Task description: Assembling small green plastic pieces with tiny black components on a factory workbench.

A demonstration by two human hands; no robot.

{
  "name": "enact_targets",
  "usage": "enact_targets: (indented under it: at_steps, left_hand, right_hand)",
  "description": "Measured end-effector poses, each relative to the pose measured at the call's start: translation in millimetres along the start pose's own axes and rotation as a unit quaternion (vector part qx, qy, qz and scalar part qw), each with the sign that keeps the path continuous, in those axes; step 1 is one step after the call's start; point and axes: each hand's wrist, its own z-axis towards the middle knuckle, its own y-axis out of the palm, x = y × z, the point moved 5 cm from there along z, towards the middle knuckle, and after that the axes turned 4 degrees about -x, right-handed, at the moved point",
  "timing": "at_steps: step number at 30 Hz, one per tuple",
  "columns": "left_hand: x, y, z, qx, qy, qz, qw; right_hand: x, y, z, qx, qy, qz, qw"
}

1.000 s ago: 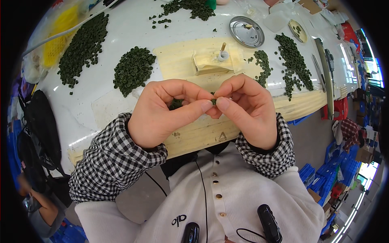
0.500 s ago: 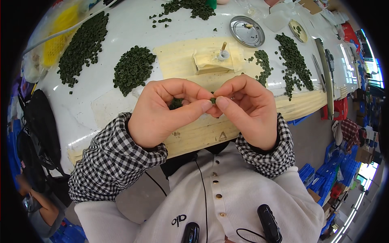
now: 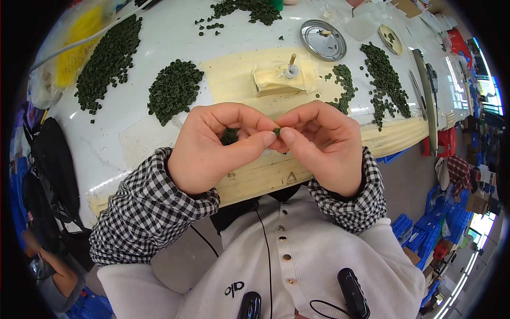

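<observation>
Your left hand point(image 3: 212, 146) and right hand point(image 3: 324, 146) stayed pinched together on one small green piece point(image 3: 277, 131), unmoved; spare pieces point(image 3: 229, 136) sat cupped at nine o'clock.

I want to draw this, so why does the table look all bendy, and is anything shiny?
Head view: the fisheye lens bends the white table's pale front edge and leaves black corners; glare streaks the table top and the round silver metal lid; both hands and the small green piece look sharp.
</observation>
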Motion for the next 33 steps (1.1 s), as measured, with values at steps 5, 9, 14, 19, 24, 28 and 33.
enact_targets:
  at_steps: [5,9,14,19,24,28,33]
  left_hand:
    - [1,0,0,-0.002,0.003,0.005,1.000]
    - [-3,-1,0,0.004,0.001,0.007,1.000]
    - [-3,-1,1,0.001,-0.006,-0.004,1.000]
    - [-3,-1,2,0.005,-0.039,0.002,0.999]
    - [-5,-6,5,0.015,-0.040,0.056,0.997]
    - [-7,-8,4,0.039,-0.065,-0.080,0.994]
    - [-13,-9,7,0.026,-0.024,-0.275,0.961]
  right_hand:
    - [0,0,-1,-0.004,-0.003,-0.011,1.000]
    - [1,0,-1,-0.001,0.000,-0.002,1.000]
    - [0,0,-1,0.003,0.006,0.001,1.000]
    - [-8,-16,-2,0.061,-0.014,-0.105,0.992]
    - [-22,-42,-6,0.086,-0.049,-0.277,0.956]
    - [-26,-48,-7,0.053,-0.102,-0.445,0.888]
    - [-23,-41,-5,0.018,-0.116,-0.512,0.851]
